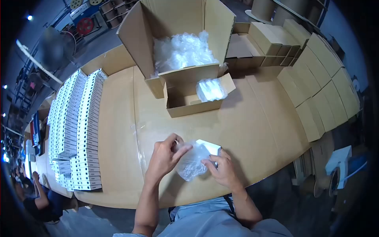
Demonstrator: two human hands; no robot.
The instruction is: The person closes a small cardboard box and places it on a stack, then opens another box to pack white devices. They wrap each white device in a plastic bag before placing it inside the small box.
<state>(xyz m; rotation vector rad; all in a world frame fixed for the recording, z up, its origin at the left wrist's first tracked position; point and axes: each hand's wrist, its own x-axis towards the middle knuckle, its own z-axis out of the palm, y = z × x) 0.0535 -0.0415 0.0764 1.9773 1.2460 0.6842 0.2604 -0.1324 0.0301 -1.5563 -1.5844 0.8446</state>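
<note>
Close in front of me, over the cardboard-covered table, my left hand (167, 156) pinches the edge of a clear plastic bag (190, 165). My right hand (222, 169) grips a small white box (209, 147) from its right side, with the thumb pressed on the bag. The bag overlaps the lower left of the box, hiding much of it. Beyond my hands, a long open cardboard carton (195, 109) holds bagged white boxes (211, 89) at its right end.
A large open carton (138, 39) full of clear plastic bags (185, 49) stands behind the long carton. Tall stacks of small white boxes (87, 134) line the left side. Brown cartons (319, 91) are stacked at the right. Another person (41, 201) sits at far lower left.
</note>
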